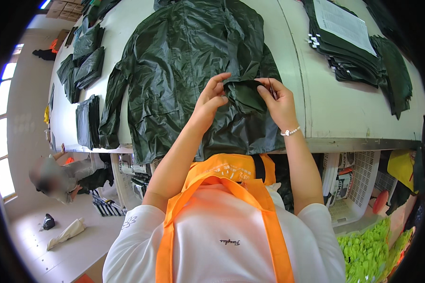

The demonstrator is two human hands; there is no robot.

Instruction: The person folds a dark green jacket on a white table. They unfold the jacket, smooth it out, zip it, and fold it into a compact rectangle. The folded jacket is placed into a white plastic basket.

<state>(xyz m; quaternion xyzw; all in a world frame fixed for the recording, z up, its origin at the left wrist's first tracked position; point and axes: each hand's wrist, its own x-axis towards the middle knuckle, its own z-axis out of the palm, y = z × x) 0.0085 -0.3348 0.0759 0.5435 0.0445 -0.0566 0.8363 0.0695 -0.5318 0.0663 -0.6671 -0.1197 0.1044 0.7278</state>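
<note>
A dark green raincoat (174, 61) lies spread out on the white work table (335, 113), its lower part hanging over the near edge. My left hand (211, 99) pinches a folded-up piece of the coat's fabric (243, 92) from the left. My right hand (278, 101), with a bead bracelet on the wrist, grips the same fold from the right. Both hands hold the fold a little above the rest of the coat. I wear an orange apron over a white shirt.
A stack of folded dark green garments (344, 52) with a white paper sheet on top sits at the table's right. More folded green pieces (87, 66) lie along the left side. A person (56, 177) crouches on the floor at left. White baskets (352, 188) stand under the table.
</note>
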